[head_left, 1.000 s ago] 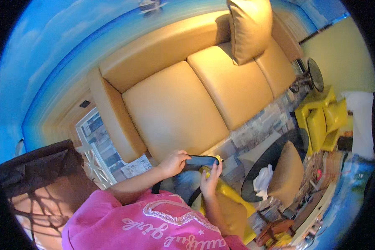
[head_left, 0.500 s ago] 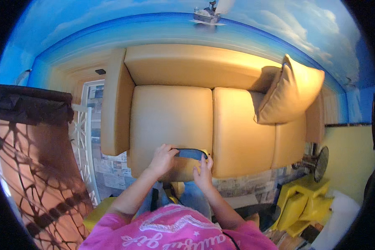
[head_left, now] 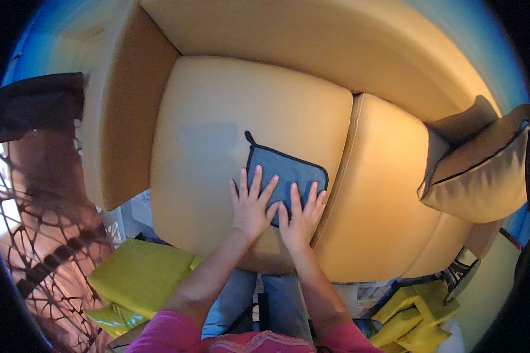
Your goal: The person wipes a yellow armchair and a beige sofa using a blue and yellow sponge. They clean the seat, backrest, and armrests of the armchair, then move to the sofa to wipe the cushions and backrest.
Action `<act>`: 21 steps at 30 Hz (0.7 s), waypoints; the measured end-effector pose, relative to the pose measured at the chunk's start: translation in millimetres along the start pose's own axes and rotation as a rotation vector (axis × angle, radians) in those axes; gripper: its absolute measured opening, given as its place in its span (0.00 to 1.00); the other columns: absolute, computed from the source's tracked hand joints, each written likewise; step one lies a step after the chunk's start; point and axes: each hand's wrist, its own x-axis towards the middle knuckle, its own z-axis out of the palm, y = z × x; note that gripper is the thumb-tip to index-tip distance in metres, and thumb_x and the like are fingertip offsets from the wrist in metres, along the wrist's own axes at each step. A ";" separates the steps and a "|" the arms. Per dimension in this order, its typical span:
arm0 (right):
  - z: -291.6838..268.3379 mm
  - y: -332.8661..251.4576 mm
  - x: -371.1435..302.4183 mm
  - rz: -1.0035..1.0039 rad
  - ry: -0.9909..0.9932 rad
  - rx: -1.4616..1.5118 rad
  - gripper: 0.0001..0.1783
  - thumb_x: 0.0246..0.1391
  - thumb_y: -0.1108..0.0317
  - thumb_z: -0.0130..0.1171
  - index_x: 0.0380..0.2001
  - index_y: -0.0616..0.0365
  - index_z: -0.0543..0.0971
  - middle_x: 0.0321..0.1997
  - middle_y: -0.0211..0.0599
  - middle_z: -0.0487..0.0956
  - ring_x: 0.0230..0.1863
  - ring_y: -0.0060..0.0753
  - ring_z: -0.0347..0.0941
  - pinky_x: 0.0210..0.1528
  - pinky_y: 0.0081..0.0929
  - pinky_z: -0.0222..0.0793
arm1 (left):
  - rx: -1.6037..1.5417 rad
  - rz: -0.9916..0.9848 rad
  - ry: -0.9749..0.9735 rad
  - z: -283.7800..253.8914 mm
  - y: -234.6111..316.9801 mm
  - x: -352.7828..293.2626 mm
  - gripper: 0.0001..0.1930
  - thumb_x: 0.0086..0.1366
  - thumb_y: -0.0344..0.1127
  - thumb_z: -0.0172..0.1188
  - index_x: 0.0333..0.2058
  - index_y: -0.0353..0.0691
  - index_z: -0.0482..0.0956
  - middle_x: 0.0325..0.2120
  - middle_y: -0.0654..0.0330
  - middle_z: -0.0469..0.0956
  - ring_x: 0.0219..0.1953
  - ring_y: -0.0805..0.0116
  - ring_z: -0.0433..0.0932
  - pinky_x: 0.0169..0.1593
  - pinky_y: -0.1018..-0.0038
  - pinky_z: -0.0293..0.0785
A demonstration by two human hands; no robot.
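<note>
A grey-blue cleaning cloth (head_left: 285, 162) with a dark edging and a small hanging loop lies spread on the left seat cushion of a tan sofa (head_left: 200, 176). Fingers spread, my left hand (head_left: 253, 206) rests flat on the cloth's left part, its thumb side toward the other hand. My right hand (head_left: 300, 217) lies flat over the lower right part, fingers also apart. Both palms cover the near edge of the cloth. The two thumbs are close together.
A tan pillow (head_left: 483, 176) leans at the sofa's right end. The sofa's armrest (head_left: 121, 112) rises on the left. Yellow-green padded pieces (head_left: 141, 273) stand at the near left, more yellow ones (head_left: 412, 317) at the near right. Dark netting (head_left: 47, 235) hangs at far left.
The cloth, held up between both hands before, now lies flat on the cushion with both hands spread on it. My view has moved closer over the sofa.
</note>
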 end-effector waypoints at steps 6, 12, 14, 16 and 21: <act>29.2 19.7 25.5 -0.048 -0.053 -0.111 0.32 0.64 0.56 0.54 0.69 0.52 0.66 0.78 0.53 0.53 0.78 0.66 0.42 0.75 0.63 0.36 | 0.020 0.069 0.075 30.8 -8.8 24.4 0.35 0.67 0.47 0.57 0.69 0.40 0.63 0.72 0.43 0.51 0.74 0.37 0.49 0.72 0.42 0.44; 24.8 24.6 137.8 -0.068 0.161 -0.086 0.36 0.61 0.58 0.58 0.69 0.60 0.64 0.77 0.54 0.56 0.77 0.60 0.48 0.75 0.60 0.40 | 0.003 0.066 0.205 24.0 14.2 132.1 0.34 0.68 0.43 0.55 0.69 0.35 0.60 0.72 0.42 0.52 0.74 0.42 0.50 0.72 0.42 0.44; 16.7 26.2 169.3 -0.067 0.228 -0.094 0.37 0.61 0.58 0.58 0.69 0.61 0.63 0.76 0.56 0.55 0.77 0.62 0.48 0.75 0.61 0.40 | 0.017 0.084 0.257 22.1 16.6 161.3 0.34 0.67 0.42 0.54 0.69 0.34 0.60 0.72 0.42 0.51 0.74 0.42 0.50 0.72 0.42 0.45; 16.9 29.0 166.3 -0.044 0.203 -0.105 0.38 0.61 0.58 0.57 0.70 0.63 0.61 0.77 0.57 0.54 0.77 0.64 0.47 0.75 0.62 0.40 | 0.043 0.073 0.212 19.9 19.0 161.5 0.34 0.68 0.44 0.54 0.69 0.36 0.61 0.72 0.44 0.52 0.74 0.44 0.50 0.72 0.43 0.46; 21.1 34.5 80.6 0.065 0.046 -0.025 0.42 0.60 0.58 0.58 0.71 0.65 0.55 0.77 0.66 0.49 0.76 0.73 0.43 0.74 0.66 0.39 | -0.032 0.108 0.043 23.0 22.5 88.5 0.33 0.67 0.46 0.55 0.68 0.39 0.64 0.72 0.47 0.54 0.73 0.46 0.52 0.71 0.44 0.50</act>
